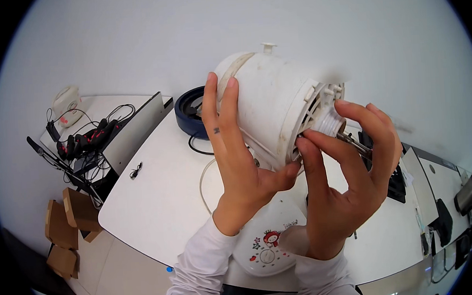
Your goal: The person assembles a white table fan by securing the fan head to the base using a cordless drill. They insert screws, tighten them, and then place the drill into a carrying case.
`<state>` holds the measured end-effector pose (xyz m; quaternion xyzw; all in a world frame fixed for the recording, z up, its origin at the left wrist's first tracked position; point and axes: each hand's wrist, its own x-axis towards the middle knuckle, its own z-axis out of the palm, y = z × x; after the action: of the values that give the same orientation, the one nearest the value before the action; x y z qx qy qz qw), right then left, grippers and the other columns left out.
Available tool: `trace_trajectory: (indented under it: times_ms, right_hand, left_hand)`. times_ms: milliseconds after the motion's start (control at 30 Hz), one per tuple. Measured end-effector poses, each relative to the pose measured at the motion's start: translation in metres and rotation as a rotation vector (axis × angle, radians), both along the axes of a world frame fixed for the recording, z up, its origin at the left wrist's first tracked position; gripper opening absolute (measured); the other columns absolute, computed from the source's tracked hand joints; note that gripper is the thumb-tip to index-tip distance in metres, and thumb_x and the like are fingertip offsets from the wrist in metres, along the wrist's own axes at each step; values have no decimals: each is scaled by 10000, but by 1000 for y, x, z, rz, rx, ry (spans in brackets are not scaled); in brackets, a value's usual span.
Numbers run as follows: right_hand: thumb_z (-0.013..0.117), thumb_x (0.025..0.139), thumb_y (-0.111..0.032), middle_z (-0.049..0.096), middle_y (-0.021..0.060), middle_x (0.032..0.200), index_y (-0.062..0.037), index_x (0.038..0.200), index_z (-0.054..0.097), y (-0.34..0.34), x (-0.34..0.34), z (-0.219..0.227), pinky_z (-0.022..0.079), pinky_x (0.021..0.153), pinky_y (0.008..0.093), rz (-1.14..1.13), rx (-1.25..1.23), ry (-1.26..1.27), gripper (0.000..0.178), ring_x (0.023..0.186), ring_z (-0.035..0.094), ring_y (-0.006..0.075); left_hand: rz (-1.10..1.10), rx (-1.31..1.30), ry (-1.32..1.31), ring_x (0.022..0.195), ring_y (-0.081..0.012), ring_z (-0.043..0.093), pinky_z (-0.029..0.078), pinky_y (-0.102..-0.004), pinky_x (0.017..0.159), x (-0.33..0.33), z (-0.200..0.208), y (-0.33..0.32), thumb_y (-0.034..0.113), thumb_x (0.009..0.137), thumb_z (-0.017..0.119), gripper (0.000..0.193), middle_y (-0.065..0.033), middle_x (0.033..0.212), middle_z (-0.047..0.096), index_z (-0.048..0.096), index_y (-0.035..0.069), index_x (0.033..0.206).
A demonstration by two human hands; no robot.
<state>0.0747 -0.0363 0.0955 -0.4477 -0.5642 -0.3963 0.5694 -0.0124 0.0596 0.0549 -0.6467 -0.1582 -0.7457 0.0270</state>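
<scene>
The left hand point(242, 166) grips a white cylindrical housing point(270, 91), held tilted above the table point(153, 201). The right hand point(347, 195) bends its fingers against the vented end; whether they pinch a part cannot be told. Beyond the left hand stands a dark blue ring-shaped base point(183, 121).

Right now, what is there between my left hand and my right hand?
In the head view, the white housing lies between your left hand and right hand, touched by both.

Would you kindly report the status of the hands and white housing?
Left hand supporting white housing above table. Right hand at its slotted end. Decorated white cover beneath, not blocking.
</scene>
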Motion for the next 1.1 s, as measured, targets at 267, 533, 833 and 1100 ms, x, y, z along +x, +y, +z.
trace_trajectory:
  times_ms: [267,533,833,1100]
  right_hand:
    - [779,664,-96,621,17,1063,-113,788,717,-5,-3,-1,405,926,396,-9,-20,70,140,1093,516,247]
    - [751,717,-75,562,27,1059,-86,776,697,0,-10,-1,411,871,349,48,-13,151,80,1051,514,217]
    - [737,723,-87,524,31,1012,-89,772,692,-3,-10,1,389,821,334,-51,-25,80,67,975,494,209]
    - [703,739,-68,514,64,1006,-80,807,639,8,-9,-2,401,819,397,44,-4,107,94,997,464,288]
  left_hand:
    - [21,-3,-9,1290,-477,303,390,-535,960,1,3,-3,504,638,769,1043,-357,1381,260,302,-54,1384]
    - [-8,-40,-20,1286,-471,311,384,-537,962,-1,5,-6,484,638,770,1021,-346,1377,278,315,-57,1375]
    - [-34,-48,-36,1290,-464,311,378,-532,972,-2,5,-9,421,631,773,976,-331,1367,309,337,-50,1367]
    - [-70,-42,-83,1277,-433,355,420,-494,946,0,5,-5,408,619,781,943,-321,1377,314,387,-31,1355]
